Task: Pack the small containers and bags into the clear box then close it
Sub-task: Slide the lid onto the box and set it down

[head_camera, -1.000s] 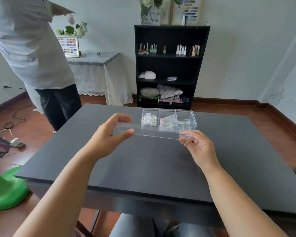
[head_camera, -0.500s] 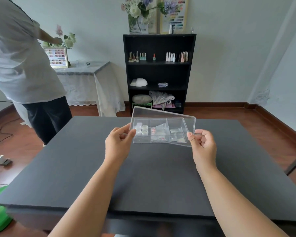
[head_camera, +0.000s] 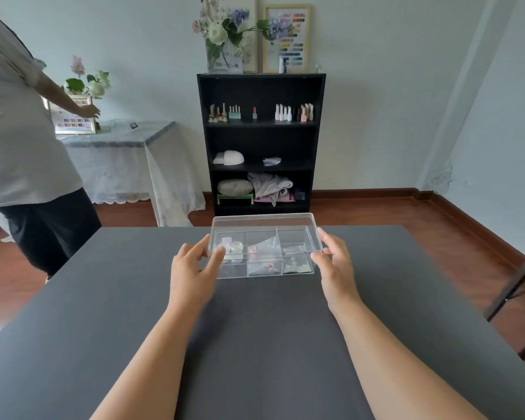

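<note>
Clear lid (head_camera: 264, 234) over box (head_camera: 265, 269) on dark surface (head_camera: 255, 344): your left grip (head_camera: 194, 268) and right grip (head_camera: 335, 262) each pinch one lid end; jars (head_camera: 232, 248), bags (head_camera: 262, 248) between them.

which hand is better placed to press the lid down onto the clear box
Neither clearly; probably both. The left hand holds the lid at its left end, the right hand at its right end, over the clear box, so pressing evenly suits both.
</note>
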